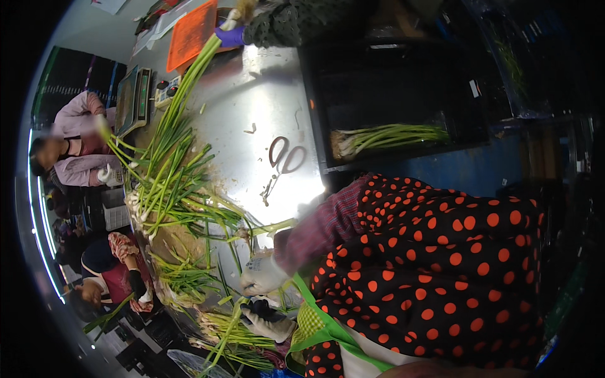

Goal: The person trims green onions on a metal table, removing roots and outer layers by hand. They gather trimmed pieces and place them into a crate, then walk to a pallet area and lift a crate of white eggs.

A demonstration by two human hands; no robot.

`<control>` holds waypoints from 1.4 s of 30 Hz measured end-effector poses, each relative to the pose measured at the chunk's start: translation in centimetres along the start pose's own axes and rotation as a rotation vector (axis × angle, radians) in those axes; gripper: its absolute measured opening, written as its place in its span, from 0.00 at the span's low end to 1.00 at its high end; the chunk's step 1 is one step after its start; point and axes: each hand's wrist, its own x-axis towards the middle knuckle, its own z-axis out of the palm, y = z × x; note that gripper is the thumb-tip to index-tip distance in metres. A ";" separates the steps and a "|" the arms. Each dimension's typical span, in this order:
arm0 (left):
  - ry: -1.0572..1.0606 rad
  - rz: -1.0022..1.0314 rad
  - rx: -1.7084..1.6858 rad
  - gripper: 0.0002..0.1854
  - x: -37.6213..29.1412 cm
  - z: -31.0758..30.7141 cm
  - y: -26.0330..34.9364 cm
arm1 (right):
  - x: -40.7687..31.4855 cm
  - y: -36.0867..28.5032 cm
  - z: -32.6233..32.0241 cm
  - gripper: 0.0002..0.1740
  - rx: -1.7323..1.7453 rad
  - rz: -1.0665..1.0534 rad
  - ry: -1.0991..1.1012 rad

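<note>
My right hand [264,276], in a pale glove bearing print, has curled fingers beside green onion stalks; whether it grips any is unclear. Just below it in the view, my left hand [267,321], in a pale and dark glove, is closed around green onion stalks [230,326] that slant down to the left. Trimmed green onions [227,323] lie near it. A large loose heap of green onions [165,189] with white bulbs spreads over the metal table [241,127]. Scissors with dark handle loops [286,158] lie on the shiny tabletop, among small scraps.
A co-worker's purple-gloved hand [230,37] holds a long onion bunch at the top. An orange tray [191,35], a scale [134,101] and a power strip [166,92] stand nearby. Two people are across the table. A black crate [401,99] at right holds green onions [392,137].
</note>
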 end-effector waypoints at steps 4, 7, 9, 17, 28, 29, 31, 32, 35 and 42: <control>-0.154 0.349 0.052 0.24 0.6 -0.1 -2.1 | -0.1 0.8 0.7 0.16 0.135 0.001 0.068; -0.073 0.467 0.227 0.22 0.4 0.1 -3.5 | 0.2 1.3 1.5 0.17 0.198 0.077 0.092; -0.073 0.302 0.036 0.20 0.5 1.0 -3.2 | 0.8 2.0 1.7 0.19 0.124 0.171 0.188; 0.061 0.198 -0.038 0.13 1.5 2.4 -0.5 | 1.6 5.0 -2.2 0.21 -0.264 -0.355 0.310; 0.203 -0.021 -0.731 0.10 1.0 -1.0 2.5 | 3.4 -0.3 -2.5 0.29 -0.294 0.304 0.146; 0.233 -0.058 -0.740 0.10 0.9 -1.3 2.6 | 3.3 -0.5 -1.8 0.37 -0.688 0.249 0.119; 0.205 0.022 -0.751 0.10 0.1 -0.7 3.4 | 2.9 -1.8 -1.5 0.38 -0.290 0.177 0.131; 0.198 0.021 -0.723 0.10 -0.5 -0.6 3.6 | 2.7 -2.5 -1.3 0.39 -0.064 0.176 -0.024; 0.221 0.028 -0.710 0.09 -1.2 -0.2 3.7 | 1.8 -4.9 -0.6 0.32 -0.057 0.104 -0.287; 0.226 0.008 -0.722 0.09 -2.0 1.1 4.0 | 0.9 -6.4 0.1 0.14 -0.305 -0.089 -0.165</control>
